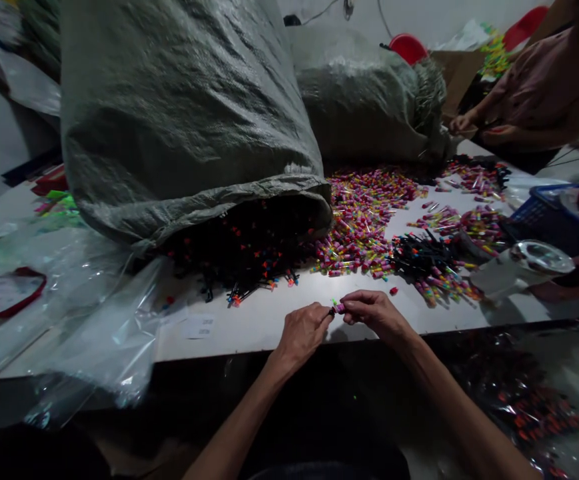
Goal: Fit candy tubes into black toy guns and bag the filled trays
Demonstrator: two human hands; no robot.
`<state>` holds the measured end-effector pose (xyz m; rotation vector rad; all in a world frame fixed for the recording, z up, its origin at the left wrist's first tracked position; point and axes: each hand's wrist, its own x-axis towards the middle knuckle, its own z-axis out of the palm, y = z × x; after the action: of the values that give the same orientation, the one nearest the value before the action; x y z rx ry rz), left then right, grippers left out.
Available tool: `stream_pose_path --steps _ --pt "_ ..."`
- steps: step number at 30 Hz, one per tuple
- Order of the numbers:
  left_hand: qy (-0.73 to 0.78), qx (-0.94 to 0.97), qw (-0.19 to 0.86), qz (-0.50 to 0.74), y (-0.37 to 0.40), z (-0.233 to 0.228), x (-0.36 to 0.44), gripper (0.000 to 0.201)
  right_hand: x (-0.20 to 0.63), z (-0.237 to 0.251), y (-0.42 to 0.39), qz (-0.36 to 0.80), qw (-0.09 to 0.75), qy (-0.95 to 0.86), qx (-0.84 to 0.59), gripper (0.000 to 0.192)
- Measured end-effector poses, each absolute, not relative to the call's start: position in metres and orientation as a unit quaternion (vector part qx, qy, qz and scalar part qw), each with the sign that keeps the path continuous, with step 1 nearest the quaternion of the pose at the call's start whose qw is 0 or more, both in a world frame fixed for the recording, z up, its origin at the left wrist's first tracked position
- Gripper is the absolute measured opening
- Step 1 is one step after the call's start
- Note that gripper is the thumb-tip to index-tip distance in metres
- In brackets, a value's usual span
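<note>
My left hand (303, 331) and my right hand (373, 311) meet over the white table's (249, 327) front edge. Between their fingertips they pinch one small pink and green plastic piece (338, 307) with a black part at its left end. Which hand holds which part is too small to tell. Behind the hands lies a heap of small pink and yellow capsules (364, 220). A pile of thin black sticks (422, 257) is to the right of it.
A big grey woven sack (179, 113) lies open on the table, spilling black sticks with coloured tips (244, 257). Clear plastic bags (94, 320) cover the left. A blue basket (544, 217) and a tape roll (539, 257) are at right. Another person (534, 93) works at the far right.
</note>
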<state>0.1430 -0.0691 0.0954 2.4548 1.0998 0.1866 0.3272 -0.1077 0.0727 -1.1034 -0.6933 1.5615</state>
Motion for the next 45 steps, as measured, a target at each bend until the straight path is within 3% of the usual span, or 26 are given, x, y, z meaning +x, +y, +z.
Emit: stream_pose_path --steps 13,19,27,31,34,36,38,42,45 --pt "0.382 0.896 0.224 0.033 -0.07 0.099 0.141 0.025 0.327 0.072 -0.112 0.65 0.517 -0.294 -0.473 0.024" --pt "0.307 0.932 0.193 0.007 -0.066 0.095 0.134 0.026 0.329 0.083 -0.122 0.611 0.431 -0.409 -0.523 0.03" --pt "0.264 0.932 0.25 0.008 -0.074 0.083 0.146 0.023 0.337 0.08 -0.141 0.571 0.354 -0.469 -0.573 0.031" --pt "0.313 0.921 0.194 0.13 -0.048 0.098 0.151 0.035 0.389 0.08 -0.143 0.45 0.478 -0.412 -0.632 0.031" --pt "0.399 0.903 0.09 0.135 -0.006 0.099 0.14 0.034 0.444 0.084 -0.142 0.207 0.536 -0.387 -0.721 0.037" --pt "0.416 0.904 0.037 0.088 0.019 0.09 0.132 0.031 0.466 0.087 -0.139 0.017 0.478 -0.417 -0.773 0.04" --pt "0.394 0.917 0.01 0.06 0.036 0.079 0.128 0.027 0.467 0.09 -0.131 -0.09 0.366 -0.477 -0.794 0.036" --pt "0.34 0.936 -0.034 0.087 0.044 0.071 0.128 0.022 0.427 0.085 -0.097 -0.011 0.097 -0.613 -0.784 0.03" --pt "0.332 0.925 -0.017 0.183 0.038 0.077 0.126 0.028 0.406 0.077 -0.069 0.021 -0.001 -0.643 -0.766 0.027"
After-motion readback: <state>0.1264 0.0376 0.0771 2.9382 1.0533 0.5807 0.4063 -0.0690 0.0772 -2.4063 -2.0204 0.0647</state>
